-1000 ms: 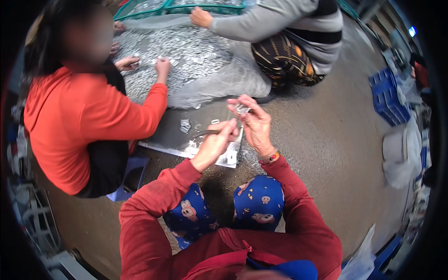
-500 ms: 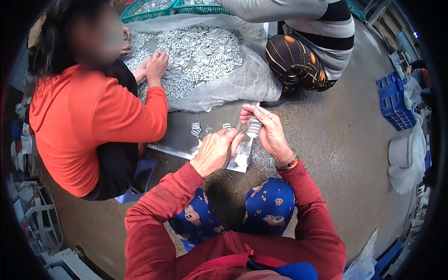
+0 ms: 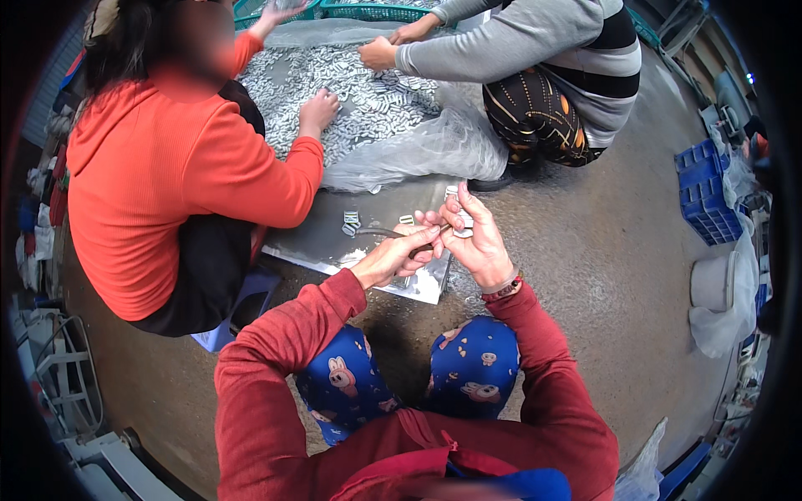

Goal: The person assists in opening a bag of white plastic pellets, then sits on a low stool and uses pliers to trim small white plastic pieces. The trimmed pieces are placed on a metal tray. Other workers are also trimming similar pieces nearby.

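My left hand is closed round a thin, dark, curved tool; one end sticks out to the left past the knuckles. Just to its right my right hand grips a small block of silver slotted metal buckles, partly hidden by the thumb and fingers. The fingertips of both hands meet at the tool's other end. Beneath them lies a flat grey board with a pale front edge. A few loose buckles rest on it, and a single buckle sits beside my left hand.
Beyond the board, a heap of silver buckles spreads over white mesh. A person in orange crouches at the left; another in grey stripes at the far right. Green baskets stand behind, blue crates at the right.
My left hand has turned, so the tool now points out leftward, and both hands have drawn together. The orange-clad person's arms have spread apart; the striped person's hands have come over the heap.
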Demonstrator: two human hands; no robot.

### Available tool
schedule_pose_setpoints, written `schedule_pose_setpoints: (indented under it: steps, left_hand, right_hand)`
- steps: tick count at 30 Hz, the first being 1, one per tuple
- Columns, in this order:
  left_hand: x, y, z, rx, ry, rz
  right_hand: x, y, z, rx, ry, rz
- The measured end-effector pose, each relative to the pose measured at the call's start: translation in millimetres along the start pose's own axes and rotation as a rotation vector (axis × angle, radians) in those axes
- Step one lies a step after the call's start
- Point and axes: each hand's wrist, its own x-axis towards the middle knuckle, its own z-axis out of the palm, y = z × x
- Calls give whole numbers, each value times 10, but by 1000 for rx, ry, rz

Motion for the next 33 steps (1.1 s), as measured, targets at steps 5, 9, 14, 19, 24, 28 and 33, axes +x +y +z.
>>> schedule_pose_setpoints:
  steps: [5,9,14,19,24,28,33]
  left_hand:
    - [88,22,121,436,140,161]
    - [-8,-29,167,1431,448,393]
    - [-49,-14,156,1276,451,573]
    - [-30,38,250,1273,456,627]
    - [-59,41,291,1303,490,591]
    - [-62,52,260,1321,488,557]
    - [-48,64,253,1356,509,530]
  right_hand:
    - [9,-3,-285,8,166,-61]
    - [53,72,-563,-74,392,-173]
    - [24,91,-565,4,100,-217]
    - [66,49,-365,-142,61,-330]
    - [95,73,-330,-249,29,-436]
    - [111,110,-343,-313,10,-440]
    - [121,134,-324,-346,0,-450]
